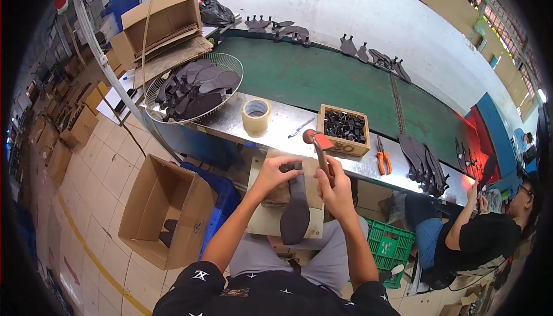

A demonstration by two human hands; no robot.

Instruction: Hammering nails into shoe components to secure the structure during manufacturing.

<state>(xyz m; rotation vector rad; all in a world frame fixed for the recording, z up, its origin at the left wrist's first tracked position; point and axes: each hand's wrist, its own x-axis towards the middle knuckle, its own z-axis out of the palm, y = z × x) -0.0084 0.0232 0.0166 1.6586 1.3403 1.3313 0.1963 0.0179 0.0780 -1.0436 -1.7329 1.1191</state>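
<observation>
My left hand [275, 176] is closed on the heel end of a dark grey shoe insole [295, 218]; a small black piece shows at its fingertips. The insole's rounded front points toward me over a pale board [314, 231] at my lap, with a brown block [275, 196] beneath its narrow end. Wrapped round the handle of a hammer [321, 157] is my right hand [336, 192]. The hammer's reddish-orange head is raised, just right of and beyond the insole's heel end. Beyond it, a wooden box [340, 148] holds several small black parts [345, 127].
On the metal ledge [282, 139] are a tape roll [256, 121], a pen [301, 127], orange-handled pliers [383, 161] and stacked insoles [423, 163]. A wire basket [237, 98] of insoles stands left. Behind runs a green conveyor belt [322, 65]. An open carton [173, 215] sits left; a co-worker [484, 229] sits right.
</observation>
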